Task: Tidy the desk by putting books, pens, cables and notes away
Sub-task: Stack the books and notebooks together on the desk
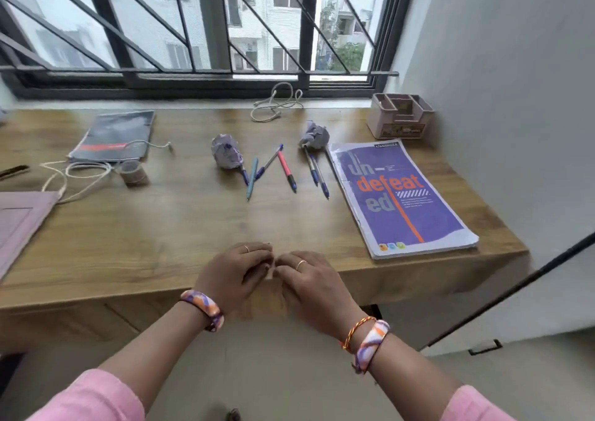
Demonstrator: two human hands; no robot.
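Wood tabletop (161,237) holds everything untouched: pens (280,171), cables (277,103), crumpled notes (227,151), purple book (399,195). Our left hand (231,275) and right hand (309,279) rest loosely curled, gripping nothing. We judge tidying unstarted; next, reach for the pens.

We see pink sleeves ending partway down both forearms. The left hand (236,274) wears a thin ring on one finger and, just behind it at the wrist, a chunky bangle swirled in purple, orange and white. The right hand (310,283) has a matching ring and bangle (plus a red-and-yellow twisted thread).
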